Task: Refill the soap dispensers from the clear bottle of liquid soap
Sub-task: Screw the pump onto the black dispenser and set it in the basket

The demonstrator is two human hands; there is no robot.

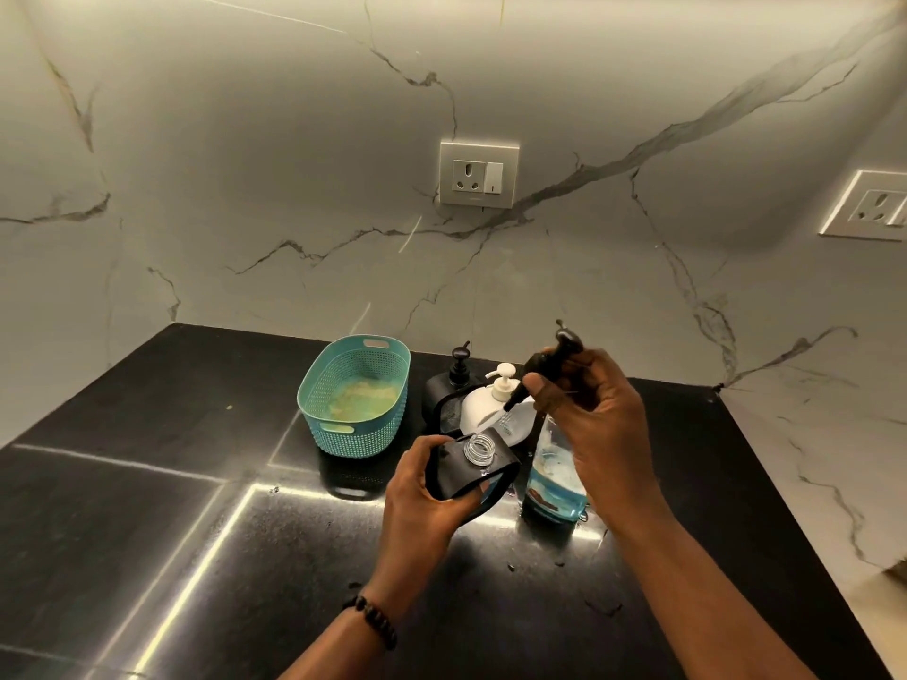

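**Inspector:** Obstructions first.

**Assistant:** The clear bottle [552, 476] stands on the black counter [147, 507] behind the right hand [596, 429], which hides its neck and top; only the lower body, with blue liquid, shows. The white pump bottle [493, 404] is partly covered by the held dispenser and the pump. A second black dispenser [449, 390] behind it is dark against the counter, outline hard to follow. A wall socket [868, 206] is cut off at the right edge.

**Inspector:** Hands?

**Assistant:** Left hand [422, 498] grips the black dispenser body [471, 466] from its left side, fingers curled under, thumb along the top, raised off the counter. Right hand is raised above and to the right, fingers pinching the black pump head [552, 360].

**Inspector:** Orientation?

**Assistant:** Dispenser body tilted, its open threaded neck [480, 448] facing up and slightly away. The pump's long axis runs diagonally, spout up and right, stem end down and left, clear of the neck.

**Inspector:** Surroundings?

**Assistant:** A teal basket [353, 385] sits left of the bottles, near the marble wall [245, 164].
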